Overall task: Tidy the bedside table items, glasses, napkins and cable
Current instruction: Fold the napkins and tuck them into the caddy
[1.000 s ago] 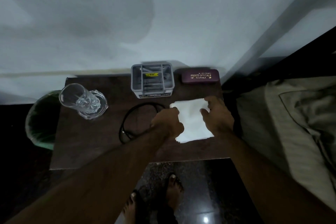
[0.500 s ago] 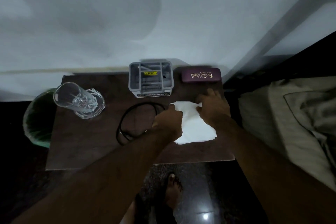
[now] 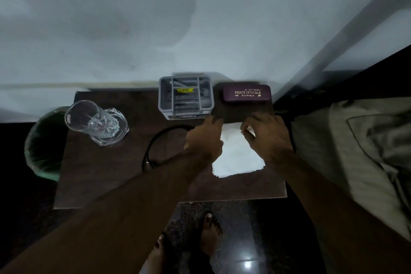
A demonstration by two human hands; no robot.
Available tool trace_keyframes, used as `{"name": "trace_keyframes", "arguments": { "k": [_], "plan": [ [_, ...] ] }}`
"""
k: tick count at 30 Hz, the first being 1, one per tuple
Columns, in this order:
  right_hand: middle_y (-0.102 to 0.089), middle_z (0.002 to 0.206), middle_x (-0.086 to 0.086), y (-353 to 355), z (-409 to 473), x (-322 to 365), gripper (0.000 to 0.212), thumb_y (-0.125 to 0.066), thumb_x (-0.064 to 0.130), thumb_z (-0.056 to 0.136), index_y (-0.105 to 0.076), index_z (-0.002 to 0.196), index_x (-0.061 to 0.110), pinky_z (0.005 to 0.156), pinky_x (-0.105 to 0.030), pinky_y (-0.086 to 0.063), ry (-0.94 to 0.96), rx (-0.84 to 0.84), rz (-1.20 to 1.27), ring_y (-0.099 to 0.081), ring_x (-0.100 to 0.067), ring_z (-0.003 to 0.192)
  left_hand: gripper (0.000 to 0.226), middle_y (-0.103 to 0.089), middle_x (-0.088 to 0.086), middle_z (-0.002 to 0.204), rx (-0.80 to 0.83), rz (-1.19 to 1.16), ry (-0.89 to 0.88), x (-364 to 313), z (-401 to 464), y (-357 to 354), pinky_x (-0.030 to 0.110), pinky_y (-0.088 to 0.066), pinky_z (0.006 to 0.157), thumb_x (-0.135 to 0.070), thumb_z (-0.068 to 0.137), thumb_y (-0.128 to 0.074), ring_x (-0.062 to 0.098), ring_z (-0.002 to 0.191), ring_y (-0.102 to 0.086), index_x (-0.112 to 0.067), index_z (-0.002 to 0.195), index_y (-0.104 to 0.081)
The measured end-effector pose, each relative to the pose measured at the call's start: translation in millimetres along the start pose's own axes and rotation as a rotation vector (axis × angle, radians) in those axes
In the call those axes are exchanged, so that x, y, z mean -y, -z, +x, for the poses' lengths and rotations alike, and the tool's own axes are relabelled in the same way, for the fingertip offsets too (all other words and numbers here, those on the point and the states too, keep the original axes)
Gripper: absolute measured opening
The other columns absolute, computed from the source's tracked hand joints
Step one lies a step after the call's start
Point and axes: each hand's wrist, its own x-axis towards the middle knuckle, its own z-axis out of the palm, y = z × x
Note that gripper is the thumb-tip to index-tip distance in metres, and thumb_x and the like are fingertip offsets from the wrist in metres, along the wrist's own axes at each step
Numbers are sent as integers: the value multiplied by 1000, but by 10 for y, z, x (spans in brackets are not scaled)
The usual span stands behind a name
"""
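A white napkin lies flat on the dark wooden bedside table, right of centre. My left hand rests on its left edge and my right hand pinches its far right corner. A coiled black cable lies just left of my left hand, partly under my forearm. A maroon glasses case lettered "PRINCE OPTICALS" sits at the back right. A clear drinking glass stands at the left.
A grey compartment organiser stands at the table's back, against the white wall. A green-lined bin sits on the floor at the left. A bed with beige bedding adjoins the right side. My sandalled feet are below the front edge.
Both hands have slid toward the napkin's far edge. My right hand's fingers have curled onto the far right corner, and the napkin's far edge looks narrower.
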Motion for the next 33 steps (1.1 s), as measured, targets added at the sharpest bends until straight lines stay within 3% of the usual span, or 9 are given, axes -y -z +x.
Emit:
{"name": "trace_keyframes", "arguments": {
  "k": [6, 10, 13, 16, 18, 20, 23, 29, 33],
  "plan": [
    [-70, 111, 3, 83, -181, -15, 14, -77, 22, 80, -73, 94, 26, 96, -40, -41, 4, -44, 62, -63, -22, 107, 21, -65, -8, 115, -204, -20, -53, 17, -14, 7, 37, -52, 84, -37, 91, -57, 19, 111, -58, -32, 108, -67],
    [-70, 105, 5, 143, -161, 30, 30, -75, 26, 83, -66, 112, 28, 99, -37, -43, -104, 81, 238, -65, -19, 98, 21, -69, -5, 111, -134, -141, -133, 50, -14, 30, 40, -49, 92, -35, 90, -58, 21, 108, -58, -28, 108, -66],
    [-60, 110, 2, 202, -147, 48, 37, -74, 36, 83, -66, 117, 23, 90, -33, -46, -197, 208, 286, -59, -20, 104, 16, -71, -5, 103, -136, -386, -111, 116, -44, 62, 34, -50, 86, -34, 90, -59, 18, 95, -63, -26, 103, -64],
    [-62, 101, 9, 358, -125, 102, 33, -77, 32, 82, -67, 111, 21, 77, -24, -45, -386, 191, 601, -63, -11, 92, 17, -67, -6, 97, -126, -588, -10, 189, -104, 214, 23, -46, 73, -33, 92, -63, 10, 87, -61, -20, 103, -66],
    [-70, 97, 12, 467, -108, 197, 25, -77, 27, 82, -69, 106, 26, 72, -24, -55, -439, 132, 848, -68, -5, 84, 19, -71, -5, 93, -152, -736, 49, 241, -136, 348, 27, -55, 74, -34, 89, -67, 11, 84, -66, -18, 100, -69],
    [-73, 99, 10, 521, -72, 311, 25, -77, 26, 83, -71, 107, 25, 75, -28, -59, -435, 18, 913, -70, -5, 85, 13, -74, 0, 90, -156, -937, 106, 281, -173, 486, 39, -61, 76, -32, 87, -70, 17, 82, -71, -19, 92, -70],
    [-64, 84, 22, 583, 11, 601, 21, -75, 31, 85, -68, 104, 27, 72, -20, -55, -390, -154, 798, -64, 2, 77, 14, -74, 15, 96, -151, -1186, 190, 289, -209, 704, 52, -61, 75, -26, 88, -71, 33, 87, -73, -12, 89, -69],
    [-73, 96, 7, 550, 189, 1287, 19, -67, 18, 83, -69, 102, 23, 81, -37, -54, -131, -168, 739, -68, -11, 87, 15, -74, 18, 95, -220, -1409, 237, 415, -271, 1143, 41, -61, 73, -24, 91, -67, 27, 82, -71, -11, 86, -73],
    [-67, 91, 8, 464, 201, 1530, 17, -67, 12, 84, -66, 98, 23, 69, -16, -45, -67, -277, 750, -62, 0, 79, 15, -72, 12, 89, -315, -1336, 297, 685, -282, 1316, 47, -61, 76, -25, 92, -65, 28, 82, -69, -13, 84, -69]
  ]
}}
